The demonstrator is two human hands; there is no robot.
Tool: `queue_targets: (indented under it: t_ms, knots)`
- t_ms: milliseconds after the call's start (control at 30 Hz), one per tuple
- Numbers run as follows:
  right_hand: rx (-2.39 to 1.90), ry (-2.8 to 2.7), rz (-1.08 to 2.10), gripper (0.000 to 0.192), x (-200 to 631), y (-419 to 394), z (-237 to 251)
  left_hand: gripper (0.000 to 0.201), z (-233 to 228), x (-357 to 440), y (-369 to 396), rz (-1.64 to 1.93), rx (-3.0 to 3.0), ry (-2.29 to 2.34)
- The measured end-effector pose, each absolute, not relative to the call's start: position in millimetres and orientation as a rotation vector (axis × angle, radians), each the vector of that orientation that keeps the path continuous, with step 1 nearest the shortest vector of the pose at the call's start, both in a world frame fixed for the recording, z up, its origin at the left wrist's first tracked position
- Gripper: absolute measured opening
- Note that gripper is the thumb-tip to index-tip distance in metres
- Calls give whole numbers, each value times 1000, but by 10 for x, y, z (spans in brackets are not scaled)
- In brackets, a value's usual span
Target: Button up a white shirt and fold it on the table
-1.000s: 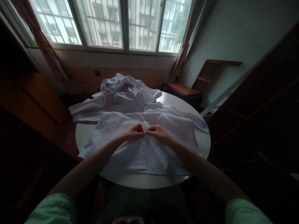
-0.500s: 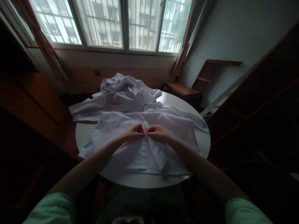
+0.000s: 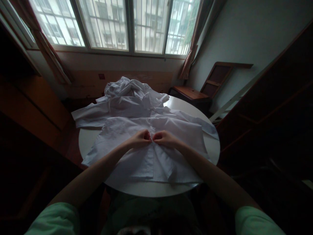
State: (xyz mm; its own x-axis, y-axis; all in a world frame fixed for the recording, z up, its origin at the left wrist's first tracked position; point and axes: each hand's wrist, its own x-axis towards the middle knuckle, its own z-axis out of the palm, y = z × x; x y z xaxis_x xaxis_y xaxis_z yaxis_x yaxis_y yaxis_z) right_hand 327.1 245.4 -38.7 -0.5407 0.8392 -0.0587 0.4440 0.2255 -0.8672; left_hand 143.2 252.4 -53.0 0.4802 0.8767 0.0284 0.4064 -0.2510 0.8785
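Observation:
A white shirt (image 3: 117,133) lies spread flat on a round white table (image 3: 212,148), its front opening running toward me. My left hand (image 3: 139,138) and my right hand (image 3: 163,137) meet at the middle of that opening, fingertips almost touching. Each hand pinches one edge of the shirt front. The cloth below my hands is gathered into small folds. My forearms reach in from the lower corners, with pale green sleeves at the bottom edge.
A crumpled pile of white clothes (image 3: 127,88) sits at the far side of the table. A wooden chair (image 3: 195,93) stands at the back right by the wall. Dark wooden furniture flanks both sides. Barred windows (image 3: 117,26) span the back wall.
My hands stay pinched together at the shirt front. The lower part of the shirt has bunched into folds below my right hand.

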Motion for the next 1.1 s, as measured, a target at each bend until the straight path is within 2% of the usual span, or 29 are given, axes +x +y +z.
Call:
queue_targets:
  t_ms: [200,467,800,900,1100]
  knots:
    - [-1173,-2085,1223,19,3278,2428,-361,14,-499,1430,2504,661,1900,1089]
    - [-1272,-2225,799,13,3188,2314,-356,11,-572,1409,2537,689,1954,1068]
    - [-1309,-2288,575,7,3134,2284,-371,8,-506,1382,2546,758,2147,998]
    - [-1293,-2292,582,8,3130,2285,-378,4,-450,1377,2526,690,2229,976]
    - [-1303,-2257,754,11,3147,2315,-361,8,-363,1341,2517,588,2382,944]
